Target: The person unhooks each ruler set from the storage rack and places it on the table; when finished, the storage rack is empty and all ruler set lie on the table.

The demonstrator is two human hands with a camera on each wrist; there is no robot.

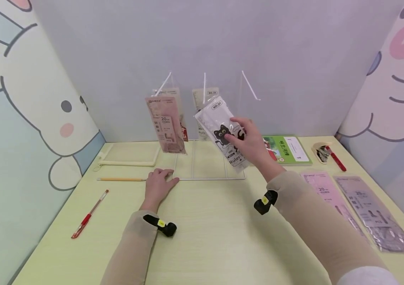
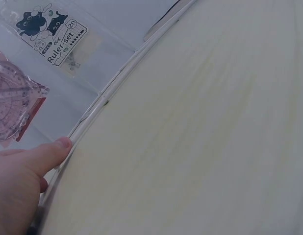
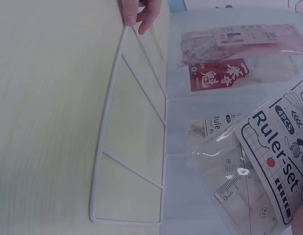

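Note:
My right hand (image 1: 249,140) pinches a clear ruler set packet (image 1: 223,130) with a black cat on its card, thumb on the front. The packet is tilted, its top close to the tip of the middle hook of a white wire display rack (image 1: 209,179). Whether the hook passes through it, I cannot tell. My left hand (image 1: 157,186) holds the rack's front left corner, the thumb (image 2: 56,149) lying on the wire. A pink ruler set packet (image 1: 166,124) hangs on the left hook, another packet behind it. Behind the held one hangs another cat packet (image 1: 200,103).
Bare right hook (image 1: 251,85). Two ruler packets (image 1: 376,215) lie at the right, near a red-handled tool (image 1: 336,158) and a green book (image 1: 289,150). To the left are a mesh pouch (image 1: 128,154), a pencil (image 1: 120,179) and a red pen (image 1: 89,213).

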